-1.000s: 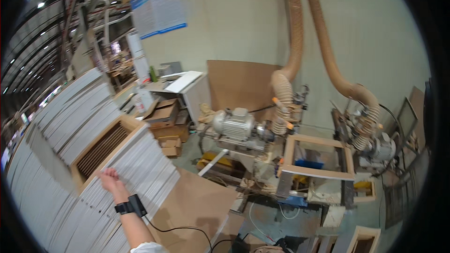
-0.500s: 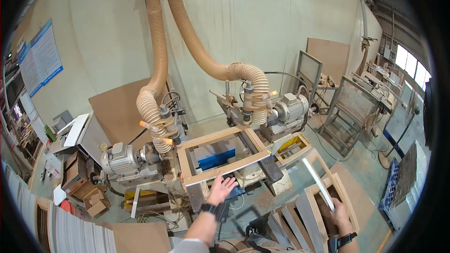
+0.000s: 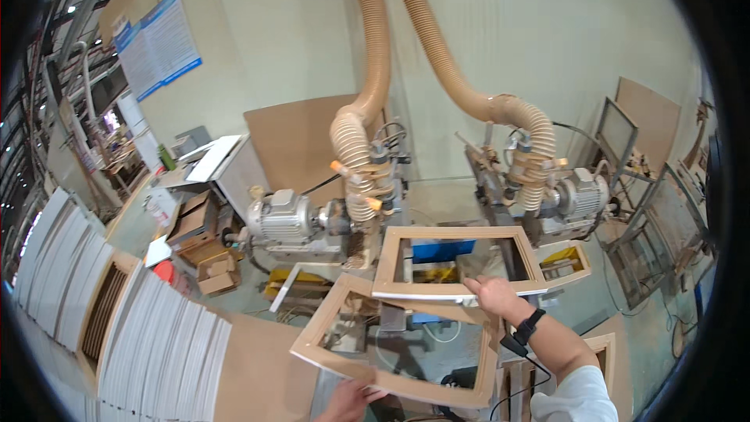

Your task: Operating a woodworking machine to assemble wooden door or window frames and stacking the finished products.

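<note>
Left side of room: Stacked white-edged pieces (image 3: pixel 160 336) are seen beside a brown sheet (image 3: pixel 258 359); behind them, open cardboard boxes (image 3: pixel 195 223) are placed near a cabinet with a white board (image 3: pixel 215 158) on top.
Wall: A pale green surface (image 3: pixel 297 39) is noted, with a blue-and-white poster (image 3: pixel 160 43) fixed at left and a brown panel (image 3: pixel 289 137) leaned against it.
Machine: A left motor (image 3: pixel 285 219) and a right motor (image 3: pixel 582 191) are mounted on either side of the work position; two hoses (image 3: pixel 371 39) are led down to the heads between them.
Right side of room: Metal racks (image 3: pixel 652 234) are stood on the greenish floor.
Lower frame: This frame (image 3: pixel 430 392) is held at a slant in front of the machine; its far edge is overlapped by the upper frame, and contact between the two cannot be told.
Upper frame: This frame (image 3: pixel 426 289) is located between the motors.
Left hand: Hand (image 3: pixel 345 402) is brought in from the lower edge; fingers are clamped on the lower frame's near rail.
Right hand: Hand (image 3: pixel 496 297) is extended from lower right, black band (image 3: pixel 531 324) at the wrist; fingers are closed on the upper frame's near rail.
Materials: Ribbed tan hoses, finned grey motor housings and rectangular, light-brown frames with white outer edges and open centres are observed.
</note>
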Tool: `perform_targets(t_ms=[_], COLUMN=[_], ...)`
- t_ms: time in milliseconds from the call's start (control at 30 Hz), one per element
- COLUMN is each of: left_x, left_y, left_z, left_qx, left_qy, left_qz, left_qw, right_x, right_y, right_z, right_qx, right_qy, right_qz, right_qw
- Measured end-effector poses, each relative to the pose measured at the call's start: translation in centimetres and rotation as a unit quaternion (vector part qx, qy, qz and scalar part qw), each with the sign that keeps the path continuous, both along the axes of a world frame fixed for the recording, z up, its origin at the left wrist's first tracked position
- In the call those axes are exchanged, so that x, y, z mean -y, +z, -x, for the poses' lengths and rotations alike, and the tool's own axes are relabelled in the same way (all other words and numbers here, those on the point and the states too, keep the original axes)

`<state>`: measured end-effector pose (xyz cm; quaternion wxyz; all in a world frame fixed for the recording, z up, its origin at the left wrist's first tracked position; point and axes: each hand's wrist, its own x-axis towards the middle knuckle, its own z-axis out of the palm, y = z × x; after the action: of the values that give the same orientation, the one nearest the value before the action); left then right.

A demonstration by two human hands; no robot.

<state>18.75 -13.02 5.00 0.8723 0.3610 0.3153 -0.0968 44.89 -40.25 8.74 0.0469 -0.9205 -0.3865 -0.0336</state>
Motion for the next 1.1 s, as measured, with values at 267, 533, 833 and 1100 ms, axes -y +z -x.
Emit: perform_targets(t_ms=[267,533,833,1100], left_x=[-9.1,-16.4,-21.6,-18.4], left_y=[7.5,15.9,14.1,16.9], left_z=[14.8,16.0,23.0,18.8], left_qx=[0.034,0.175,0.207,0.173], left_qy=[0.237,0.464,0.574,0.556], left_qz=[-0.142,-0.249,-0.302,-0.310], left_qw=[0.961,0.832,0.732,0.752], right_x=[-3.6,-7.3,-7.7,-6.4], right_y=[-7.2,-9.6,-8.6,-8.2], right_z=[-7.7,-7.2,-6.4,-4.9], right_qx=[0.069,0.072,0.169,0.162], right_qy=[-0.015,0.012,0.012,-0.065], right_qz=[-0.027,-0.033,-0.125,-0.093], right_qw=[0.997,0.997,0.978,0.980])
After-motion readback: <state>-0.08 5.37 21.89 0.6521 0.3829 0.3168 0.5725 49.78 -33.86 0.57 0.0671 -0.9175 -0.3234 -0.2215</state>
